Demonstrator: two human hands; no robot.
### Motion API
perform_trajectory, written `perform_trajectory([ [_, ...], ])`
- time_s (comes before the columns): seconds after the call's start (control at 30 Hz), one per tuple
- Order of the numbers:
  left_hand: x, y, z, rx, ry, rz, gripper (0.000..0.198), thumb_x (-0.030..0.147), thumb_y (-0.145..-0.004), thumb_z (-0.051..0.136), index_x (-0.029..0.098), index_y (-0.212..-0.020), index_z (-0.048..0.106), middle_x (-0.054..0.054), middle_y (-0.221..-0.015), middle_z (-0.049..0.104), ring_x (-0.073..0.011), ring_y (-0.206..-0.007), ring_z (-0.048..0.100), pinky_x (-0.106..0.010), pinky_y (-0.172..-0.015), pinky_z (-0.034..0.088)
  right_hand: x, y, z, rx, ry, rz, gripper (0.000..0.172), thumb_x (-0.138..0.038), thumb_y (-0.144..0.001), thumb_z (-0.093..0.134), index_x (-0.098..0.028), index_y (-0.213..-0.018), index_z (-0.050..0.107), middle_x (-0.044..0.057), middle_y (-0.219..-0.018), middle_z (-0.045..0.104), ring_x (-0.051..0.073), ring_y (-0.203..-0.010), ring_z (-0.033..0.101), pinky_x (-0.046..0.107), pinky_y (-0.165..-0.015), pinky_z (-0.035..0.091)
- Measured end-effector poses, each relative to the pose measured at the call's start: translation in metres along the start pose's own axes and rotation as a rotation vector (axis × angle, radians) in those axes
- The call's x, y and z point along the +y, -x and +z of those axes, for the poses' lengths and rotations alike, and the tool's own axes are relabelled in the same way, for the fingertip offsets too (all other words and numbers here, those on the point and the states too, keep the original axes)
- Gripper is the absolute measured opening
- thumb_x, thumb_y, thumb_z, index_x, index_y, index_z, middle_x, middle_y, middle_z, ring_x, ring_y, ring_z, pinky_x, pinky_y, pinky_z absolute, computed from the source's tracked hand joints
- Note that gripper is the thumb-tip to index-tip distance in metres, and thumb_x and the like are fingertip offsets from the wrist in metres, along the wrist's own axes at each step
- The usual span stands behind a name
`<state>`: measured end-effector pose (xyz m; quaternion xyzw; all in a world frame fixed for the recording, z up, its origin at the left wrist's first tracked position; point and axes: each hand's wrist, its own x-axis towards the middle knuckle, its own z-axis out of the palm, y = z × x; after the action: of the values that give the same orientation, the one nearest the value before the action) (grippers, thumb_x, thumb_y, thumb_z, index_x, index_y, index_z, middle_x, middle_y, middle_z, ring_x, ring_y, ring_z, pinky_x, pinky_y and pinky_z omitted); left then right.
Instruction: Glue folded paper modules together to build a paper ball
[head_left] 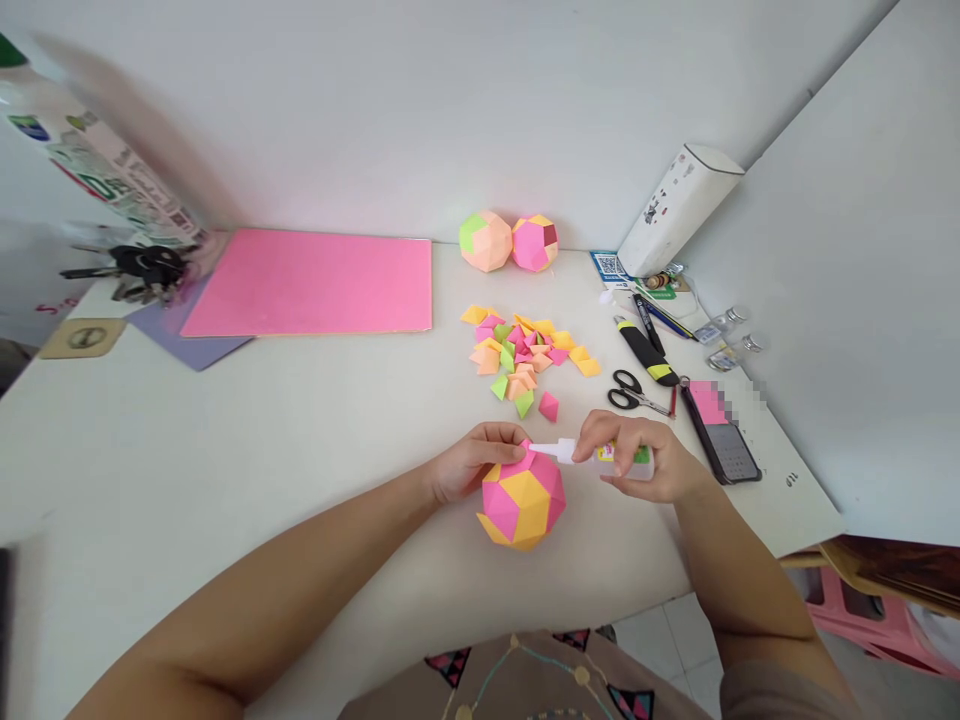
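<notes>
The left hand (471, 462) is closed around the upper left side of a pink, orange and yellow paper ball (523, 506), which rests on the white table (300, 430) near its front edge. The right hand (637, 458) grips a small glue bottle (564, 450). The bottle's long axis lies almost level, running right to left, and its white nozzle points left at the top of the ball. The tip seems to touch the paper, though fingers partly hide the spot. Behind lies a pile of folded paper pieces (525, 355), with scissors (634, 392) to the right.
</notes>
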<state>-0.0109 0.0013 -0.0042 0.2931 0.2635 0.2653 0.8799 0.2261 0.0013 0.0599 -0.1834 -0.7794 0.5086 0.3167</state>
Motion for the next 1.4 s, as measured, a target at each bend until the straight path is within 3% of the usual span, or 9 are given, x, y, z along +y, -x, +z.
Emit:
perform_trajectory([
  [0.27,-0.001,-0.001,-0.001,0.04,0.025,-0.011,0.018,0.025,-0.06,0.072,0.012,-0.067,0.062,-0.002,-0.061,0.06,-0.0118,-0.054,0.055,-0.023,-0.052,0.039,-0.008,0.0,0.008,-0.074,0.32,-0.137,0.022,0.002,-0.074,0.051,-0.02,-0.073,0.051,0.007,-0.103,0.068,0.017,-0.087,0.051,0.035,-0.071,0.045],
  [0.8,0.002,-0.001,0.003,0.037,0.046,-0.003,0.016,0.023,-0.062,0.07,0.011,-0.069,0.062,-0.004,-0.062,0.063,-0.0131,-0.055,0.057,-0.024,-0.053,0.042,-0.021,0.0,0.026,-0.216,0.74,-0.175,0.028,0.006,-0.078,0.042,-0.02,-0.067,0.046,0.004,-0.099,0.067,0.017,-0.081,0.042,0.029,-0.065,0.038],
  [1.1,0.0,-0.002,0.0,0.021,0.042,0.021,0.015,0.023,-0.064,0.07,0.012,-0.066,0.061,-0.003,-0.061,0.061,-0.0116,-0.053,0.055,-0.023,-0.051,0.04,-0.024,0.007,0.035,-0.281,0.965,-0.179,0.024,0.003,-0.077,0.046,-0.018,-0.067,0.047,0.002,-0.107,0.061,0.017,-0.08,0.037,0.03,-0.063,0.034],
  [1.4,-0.003,-0.002,-0.001,0.021,0.032,0.035,0.014,0.023,-0.067,0.068,0.011,-0.068,0.061,-0.003,-0.062,0.06,-0.0111,-0.054,0.054,-0.023,-0.051,0.039,-0.029,0.005,0.041,-0.275,1.076,-0.225,0.022,-0.003,-0.08,0.048,-0.018,-0.065,0.047,0.002,-0.107,0.061,0.016,-0.075,0.037,0.029,-0.059,0.032],
])
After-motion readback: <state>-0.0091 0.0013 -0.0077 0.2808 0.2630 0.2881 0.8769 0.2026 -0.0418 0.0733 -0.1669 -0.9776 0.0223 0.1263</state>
